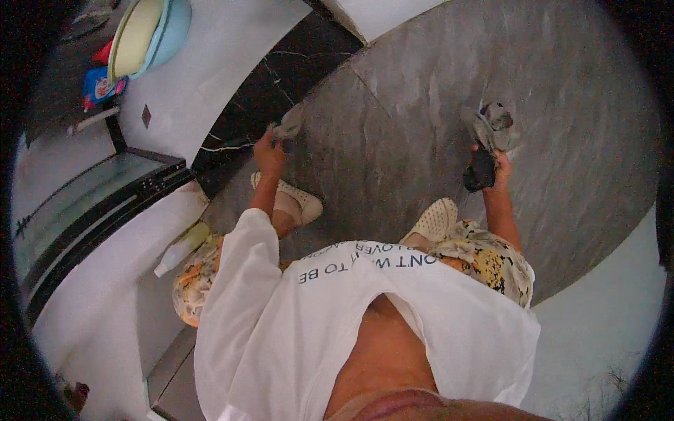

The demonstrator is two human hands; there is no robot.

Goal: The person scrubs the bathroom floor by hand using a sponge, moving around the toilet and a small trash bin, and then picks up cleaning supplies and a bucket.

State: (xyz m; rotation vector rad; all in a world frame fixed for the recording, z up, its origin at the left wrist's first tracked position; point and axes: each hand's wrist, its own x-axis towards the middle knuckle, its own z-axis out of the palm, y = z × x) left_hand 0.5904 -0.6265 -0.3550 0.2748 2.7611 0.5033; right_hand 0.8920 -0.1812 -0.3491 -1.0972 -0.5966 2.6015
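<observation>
On the left, my left hand (269,155) grips a small grey cloth item (289,124), possibly a sock, above the floor near the dark marble strip. Out to the right, my right hand (503,169) is closed on a bunch of cloth items that look like socks: a black one (479,171) hangs by the palm, and grey ones (492,129) stick out beyond the fingers. One of the grey ones has a dark patterned part (497,114). Both arms are spread apart, with my knees bent below them.
Grey tiled floor (389,158) lies ahead, with my perforated cream shoes (436,218) on it. A black marble strip (253,100) edges it at left. Beyond are yellow and blue basins (138,37), a blue packet (100,87) and a glass-and-black-framed panel (89,194). A bottle (181,250) stands beside my left leg.
</observation>
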